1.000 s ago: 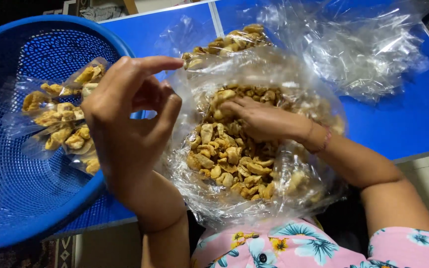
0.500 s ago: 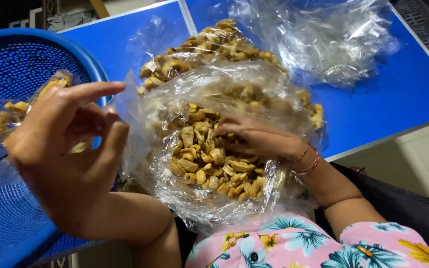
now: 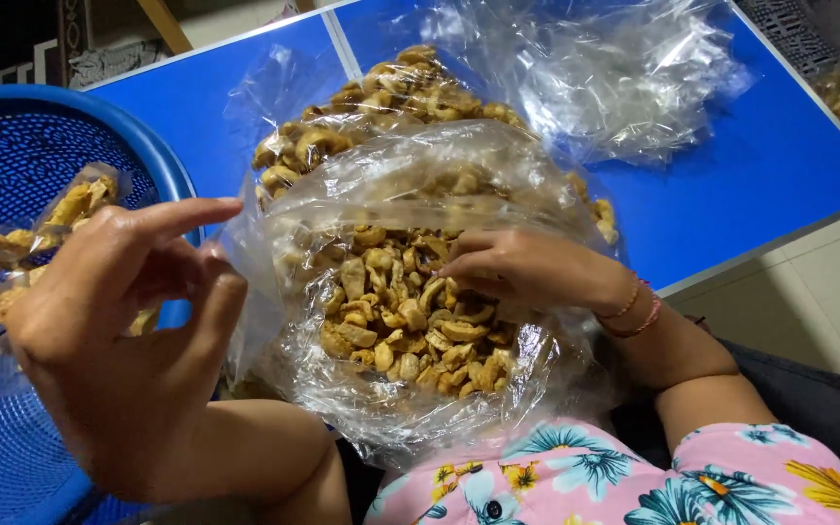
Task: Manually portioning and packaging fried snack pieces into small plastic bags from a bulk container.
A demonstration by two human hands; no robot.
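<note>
The head view looks down on a large clear plastic bag of golden-brown fried snack pieces, its mouth open toward the person's lap at the near edge of the blue tabletop. The right hand is inside the bag's mouth, palm down on the heap, its fingers drawn together over a few pieces; whether it actually pinches one cannot be told. Two thin cord bracelets circle that wrist. The left hand is raised at the bag's left edge, its forefinger stretched out straight and the thumb and other fingers curled in, pinching the thin plastic rim of the bag between them.

Behind the left hand sits a blue mesh basket, holding a smaller clear bag with more of the same snack. A second heap in plastic lies just beyond the open bag, touching it. Crumpled empty clear bags lie farther back on the tabletop. A floral-print garment fills the bottom edge.
</note>
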